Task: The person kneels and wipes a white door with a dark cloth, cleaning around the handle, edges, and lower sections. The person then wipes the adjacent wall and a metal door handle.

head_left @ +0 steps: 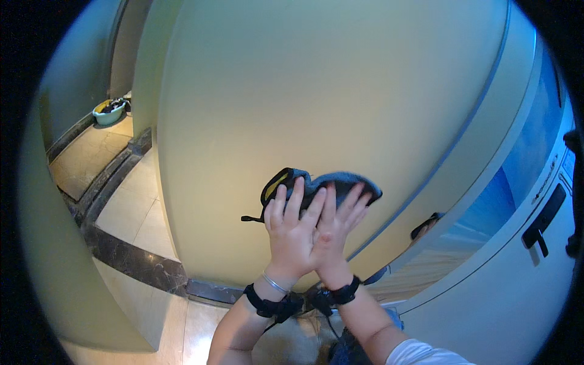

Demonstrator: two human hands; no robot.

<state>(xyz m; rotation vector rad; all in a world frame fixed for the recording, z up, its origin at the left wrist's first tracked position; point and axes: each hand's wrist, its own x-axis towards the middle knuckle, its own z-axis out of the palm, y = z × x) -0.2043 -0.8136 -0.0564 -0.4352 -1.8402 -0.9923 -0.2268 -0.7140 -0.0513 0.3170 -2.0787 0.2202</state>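
A dark grey-blue and black fabric item with a yellow-lined opening and a small black pull cord is held up before a pale wall panel. It may be a soft shoe or a pouch; its shape is partly covered. My left hand lies over its left part with fingers spread. Beside it, my right hand covers the right part, its fingers slightly blurred. The two hands touch and overlap at the thumbs, which are partly hidden. Black straps circle both wrists, and a silver bangle sits on the left one.
The pale wall panel fills the middle. At far left, a light-blue basin holding cloth-like things stands on the tiled floor beyond dark stone sills. On the right are a reflective strip and a white door with a black handle.
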